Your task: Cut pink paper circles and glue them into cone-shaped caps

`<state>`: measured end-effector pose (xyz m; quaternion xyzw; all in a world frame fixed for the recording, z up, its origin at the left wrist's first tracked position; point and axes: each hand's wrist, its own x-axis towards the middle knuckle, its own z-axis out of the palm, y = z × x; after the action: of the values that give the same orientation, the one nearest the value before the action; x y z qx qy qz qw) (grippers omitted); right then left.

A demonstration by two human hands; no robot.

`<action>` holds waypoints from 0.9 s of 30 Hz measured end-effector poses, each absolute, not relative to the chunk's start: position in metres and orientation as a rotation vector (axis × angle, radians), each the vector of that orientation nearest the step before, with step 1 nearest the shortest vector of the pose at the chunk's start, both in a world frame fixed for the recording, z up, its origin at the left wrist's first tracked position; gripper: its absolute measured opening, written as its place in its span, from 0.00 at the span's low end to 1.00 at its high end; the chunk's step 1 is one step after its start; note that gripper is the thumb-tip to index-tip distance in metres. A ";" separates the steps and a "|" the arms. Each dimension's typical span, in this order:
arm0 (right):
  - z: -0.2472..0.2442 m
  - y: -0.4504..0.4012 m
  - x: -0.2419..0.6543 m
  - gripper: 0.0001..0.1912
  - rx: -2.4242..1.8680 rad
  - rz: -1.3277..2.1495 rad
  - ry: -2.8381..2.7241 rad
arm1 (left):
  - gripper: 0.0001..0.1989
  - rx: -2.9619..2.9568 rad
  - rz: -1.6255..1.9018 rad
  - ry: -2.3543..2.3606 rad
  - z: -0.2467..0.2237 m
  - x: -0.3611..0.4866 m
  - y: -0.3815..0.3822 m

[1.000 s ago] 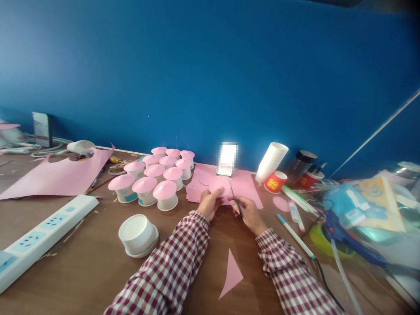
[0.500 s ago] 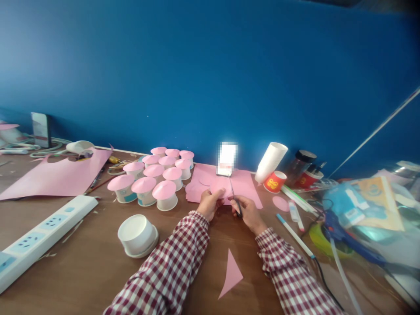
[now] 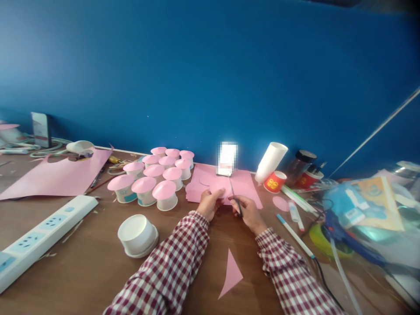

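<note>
While our left hand (image 3: 211, 204) is pinching pink paper (image 3: 215, 184), our right hand (image 3: 248, 214) is gripping scissors (image 3: 232, 190) at the paper's right, just by a stack of pink sheets (image 3: 248, 186), pink-topped cups (image 3: 155, 170) standing left.

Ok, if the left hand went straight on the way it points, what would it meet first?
Most likely the scissors in the right hand, just ahead of the left hand; the depth between is hard to judge.

A long white power strip (image 3: 49, 238) lies on the left side of the brown desk (image 3: 88, 280). Rows of paper cups (image 3: 167, 204) with pink tops stand beside a stack of pink paper (image 3: 246, 186). A pointy pink scrap (image 3: 232, 275) lies in front.
</note>
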<state>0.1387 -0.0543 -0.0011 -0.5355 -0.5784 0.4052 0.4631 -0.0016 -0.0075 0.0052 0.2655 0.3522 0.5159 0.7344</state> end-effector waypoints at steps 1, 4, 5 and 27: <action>-0.001 -0.054 0.138 0.19 -1.318 0.994 -1.421 | 0.12 0.580 1.134 0.774 0.005 -0.002 -0.008; 0.002 -0.055 0.138 0.20 -1.318 0.984 -1.424 | 0.12 0.575 1.139 0.776 0.005 -0.002 -0.008; 0.003 -0.055 0.137 0.20 -1.320 0.980 -1.426 | 0.12 0.575 1.141 0.775 0.005 -0.002 -0.007; 0.005 -0.056 0.136 0.21 -1.326 0.981 -1.428 | 0.11 0.517 1.178 0.790 0.008 -0.002 -0.008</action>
<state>0.1358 -0.0558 0.0052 -0.5392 -0.5807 0.3988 0.4615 -0.0017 -0.0080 0.0083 0.2344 0.3584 0.5346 0.7286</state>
